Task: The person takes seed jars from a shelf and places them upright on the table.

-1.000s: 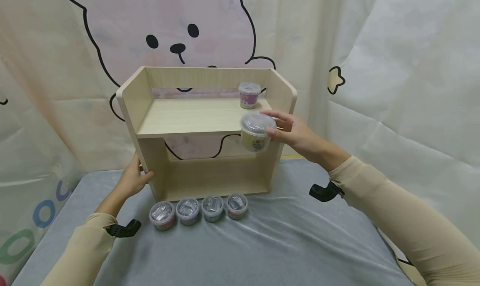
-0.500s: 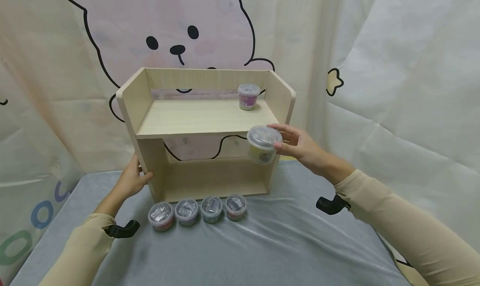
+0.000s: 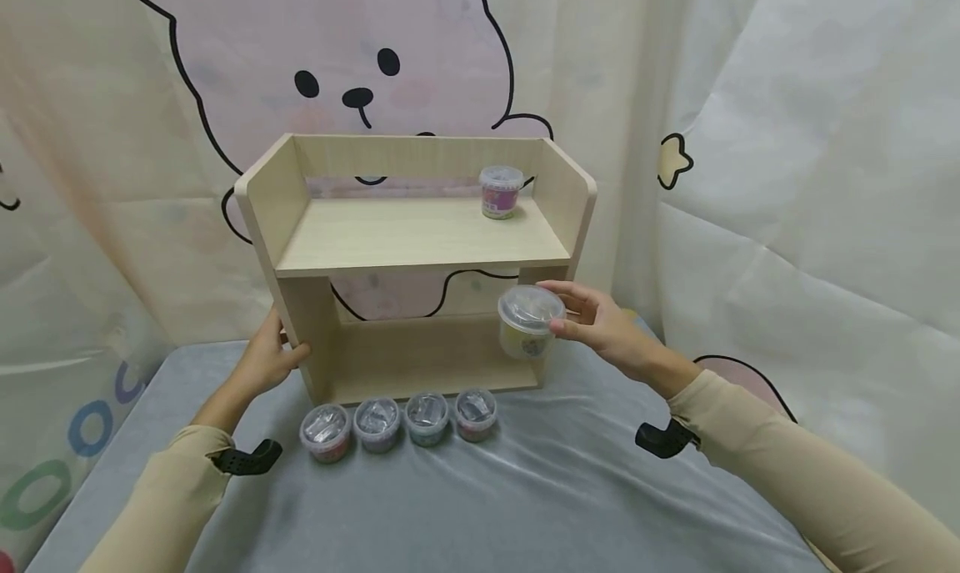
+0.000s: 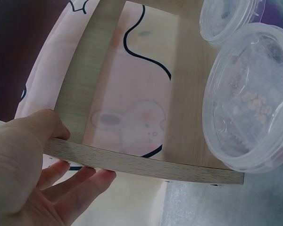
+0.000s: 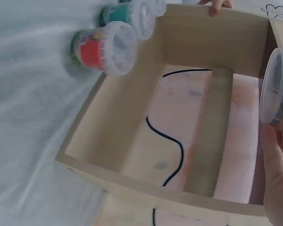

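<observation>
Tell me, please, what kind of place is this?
Probably a staged recording corner, not a real home: a cartoon bear curtain as backdrop, a small light wooden shelf on a grey covered table, and small lidded plastic tubs lined up.

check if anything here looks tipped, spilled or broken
Nothing stands out. The wooden shelf stands upright, the purple tub sits upright on its top board, four lidded tubs line up in front, and the right hand holds the yellow tub level.
</observation>
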`<state>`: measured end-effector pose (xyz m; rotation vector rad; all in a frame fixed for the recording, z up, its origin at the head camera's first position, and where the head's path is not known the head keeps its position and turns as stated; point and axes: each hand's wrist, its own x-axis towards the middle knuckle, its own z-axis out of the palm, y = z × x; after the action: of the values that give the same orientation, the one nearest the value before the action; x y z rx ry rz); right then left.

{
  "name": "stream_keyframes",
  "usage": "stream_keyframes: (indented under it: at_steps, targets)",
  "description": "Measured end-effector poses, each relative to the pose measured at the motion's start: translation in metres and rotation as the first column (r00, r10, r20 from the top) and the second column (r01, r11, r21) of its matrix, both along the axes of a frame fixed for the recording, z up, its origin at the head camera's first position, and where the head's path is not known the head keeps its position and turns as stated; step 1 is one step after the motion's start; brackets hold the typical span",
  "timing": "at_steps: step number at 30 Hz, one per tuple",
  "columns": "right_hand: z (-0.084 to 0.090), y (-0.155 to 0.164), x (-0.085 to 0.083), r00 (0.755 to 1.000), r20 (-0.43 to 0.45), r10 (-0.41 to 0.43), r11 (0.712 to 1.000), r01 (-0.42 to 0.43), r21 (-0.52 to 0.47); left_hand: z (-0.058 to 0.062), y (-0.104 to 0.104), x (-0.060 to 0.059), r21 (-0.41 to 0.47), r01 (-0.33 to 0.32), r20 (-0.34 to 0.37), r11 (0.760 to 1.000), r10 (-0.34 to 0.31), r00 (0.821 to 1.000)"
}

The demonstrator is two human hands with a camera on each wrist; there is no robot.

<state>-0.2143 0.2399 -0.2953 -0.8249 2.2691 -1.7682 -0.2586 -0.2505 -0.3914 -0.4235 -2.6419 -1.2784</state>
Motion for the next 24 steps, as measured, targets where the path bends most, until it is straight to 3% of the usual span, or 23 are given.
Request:
stream_keyframes:
  at_steps: [12, 24]
  targets:
    - [-0.048, 0.020, -0.005, 0.995, 0.086, -0.053, 0.998, 0.051, 0.029, 0.000, 0.001, 0.002, 0.007, 0.000, 0.007, 1.000, 0.000, 1.000]
    - [-0.091, 0.023, -0.014, 0.990, 0.093, -0.106, 0.994, 0.106, 0.011, 0.000, 0.000, -0.001, -0.001, -0.001, 0.005, 1.000, 0.001, 1.000]
